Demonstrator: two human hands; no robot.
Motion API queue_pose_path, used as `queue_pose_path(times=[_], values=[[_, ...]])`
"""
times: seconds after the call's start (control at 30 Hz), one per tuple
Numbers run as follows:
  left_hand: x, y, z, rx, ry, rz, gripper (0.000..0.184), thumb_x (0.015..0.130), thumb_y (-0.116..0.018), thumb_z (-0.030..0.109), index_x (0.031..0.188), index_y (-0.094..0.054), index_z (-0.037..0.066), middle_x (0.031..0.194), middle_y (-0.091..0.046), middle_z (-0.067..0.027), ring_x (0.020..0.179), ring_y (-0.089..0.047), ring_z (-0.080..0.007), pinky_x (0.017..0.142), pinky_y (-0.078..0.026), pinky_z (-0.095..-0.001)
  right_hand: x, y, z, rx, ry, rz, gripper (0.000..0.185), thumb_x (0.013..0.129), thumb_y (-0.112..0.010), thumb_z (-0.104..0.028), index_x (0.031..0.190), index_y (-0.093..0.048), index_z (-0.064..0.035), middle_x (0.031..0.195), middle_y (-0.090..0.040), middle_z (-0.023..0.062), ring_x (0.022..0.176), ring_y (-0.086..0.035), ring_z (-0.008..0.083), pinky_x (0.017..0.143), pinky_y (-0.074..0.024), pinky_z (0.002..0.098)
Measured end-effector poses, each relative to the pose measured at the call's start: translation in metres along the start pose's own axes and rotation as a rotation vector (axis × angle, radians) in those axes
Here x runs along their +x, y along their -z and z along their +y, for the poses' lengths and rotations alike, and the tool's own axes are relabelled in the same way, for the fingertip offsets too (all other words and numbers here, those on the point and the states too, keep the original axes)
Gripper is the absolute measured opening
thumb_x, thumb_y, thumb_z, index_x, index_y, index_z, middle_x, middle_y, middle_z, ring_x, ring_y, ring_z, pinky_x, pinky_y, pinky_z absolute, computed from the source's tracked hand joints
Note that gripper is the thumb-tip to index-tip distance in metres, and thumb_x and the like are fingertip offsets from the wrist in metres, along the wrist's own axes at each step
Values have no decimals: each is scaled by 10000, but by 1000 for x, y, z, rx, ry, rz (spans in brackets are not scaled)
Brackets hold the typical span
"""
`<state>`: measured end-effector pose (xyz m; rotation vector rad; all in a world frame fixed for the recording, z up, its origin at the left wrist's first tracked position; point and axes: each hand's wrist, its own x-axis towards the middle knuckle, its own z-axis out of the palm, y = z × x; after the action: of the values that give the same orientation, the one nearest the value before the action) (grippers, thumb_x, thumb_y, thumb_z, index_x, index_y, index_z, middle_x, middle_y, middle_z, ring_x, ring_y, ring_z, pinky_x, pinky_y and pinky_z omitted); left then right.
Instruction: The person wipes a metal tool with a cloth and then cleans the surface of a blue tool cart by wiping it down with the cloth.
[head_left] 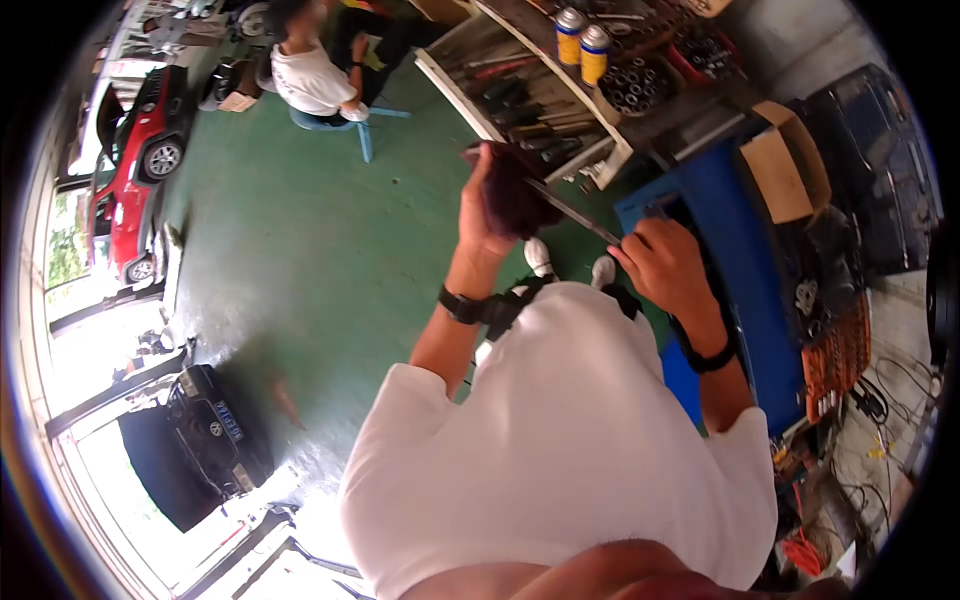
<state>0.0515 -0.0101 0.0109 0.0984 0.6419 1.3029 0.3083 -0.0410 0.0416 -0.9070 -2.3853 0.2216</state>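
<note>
My left hand is closed around a dark maroon cloth, held up in front of my body. A thin metal rod-like tool runs from the cloth to my right hand. My right fingers are wrapped round its near end, so its handle is hidden. The cloth covers the tool's far end, and its exact kind cannot be made out. Just beyond the cloth is a pulled-out drawer with several long hand tools in it.
Two yellow-and-blue spray cans stand on the bench above the drawer, beside a tray of sockets. At right are a blue cabinet, a cardboard box and a black tool case. A person sits on a blue stool. A red car is at left.
</note>
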Motion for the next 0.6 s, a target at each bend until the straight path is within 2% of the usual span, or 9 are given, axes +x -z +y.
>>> queue_pose_path(times=[0.03, 0.1, 0.2, 0.37, 0.43, 0.47, 0.5, 0.57, 0.6], values=[[-3, -6, 1, -9, 17, 103, 325, 970, -533, 442, 1004, -612, 129, 959, -648, -84, 907, -624, -262, 830, -520, -411, 4, -2, 0, 13, 3, 19, 248, 807, -737, -188, 743, -519, -89, 739, -484, 57, 646, -532, 227, 557, -408, 345], [0, 3, -3, -35, -38, -152, 302, 958, -547, 458, 974, -616, 164, 962, -660, -84, 924, -630, -288, 840, -516, -454, 2, 4, -5, -16, -41, -58, 252, 812, -734, -184, 745, -513, -83, 731, -482, 62, 650, -537, 234, 555, -403, 350], [-2, 0, -8, -205, 1, -166, 317, 952, -540, 486, 971, -623, 180, 953, -665, -83, 925, -627, -322, 845, -508, -488, 3, 3, -15, 42, -59, 18, 265, 818, -724, -173, 740, -493, -67, 703, -476, 69, 618, -519, 245, 539, -388, 364], [-3, -17, -28, -111, -82, -303, 408, 945, -509, 550, 968, -621, 159, 917, -655, -82, 933, -620, -345, 859, -497, -504, -7, 4, -6, 115, -141, 107, 278, 893, -659, -187, 734, -473, -55, 649, -438, 98, 560, -474, 241, 519, -369, 357], [-2, -27, -34, -78, -88, -358, 440, 941, -500, 574, 971, -622, 153, 922, -652, -83, 940, -616, -347, 871, -490, -509, -16, 7, -3, 617, -634, 30, 321, 974, -565, -225, 727, -442, -60, 610, -349, 105, 514, -409, 200, 505, -348, 341], [-1, -23, -42, -77, -98, -294, 462, 931, -502, 593, 973, -622, 149, 947, -650, -85, 971, -608, -346, 899, -475, -515, -24, 4, 7, 748, -734, 33, 384, 1016, -496, -298, 705, -389, -101, 579, -262, 45, 496, -327, 130, 488, -312, 298], [-1, -23, -47, -79, -104, -230, 484, 921, -504, 611, 976, -622, 145, 972, -648, -87, 1001, -601, -345, 926, -461, -521, -27, 4, 14, 748, -734, 33, 384, 1016, -496, -298, 705, -389, -101, 579, -262, 45, 496, -327, 130, 488, -312, 298], [-2, -24, -60, -78, -87, -164, 496, 916, -509, 618, 1040, -590, 144, 1017, -623, -87, 1037, -579, -328, 954, -439, -511, -34, 6, 26, 1525, -1037, 15, 420, 1008, -509, -358, 691, -348, -134, 590, -258, -22, 502, -295, 86, 482, -279, 255], [1, -25, -66, -8, -114, -293, 490, 916, -520, 607, 1071, -564, 145, 1032, -612, -82, 1043, -574, -323, 956, -435, -509, -35, 10, 29, 1628, -1087, -33, 426, 1012, -494, -380, 688, -331, -157, 604, -258, -66, 505, -265, 65, 485, -260, 226]])
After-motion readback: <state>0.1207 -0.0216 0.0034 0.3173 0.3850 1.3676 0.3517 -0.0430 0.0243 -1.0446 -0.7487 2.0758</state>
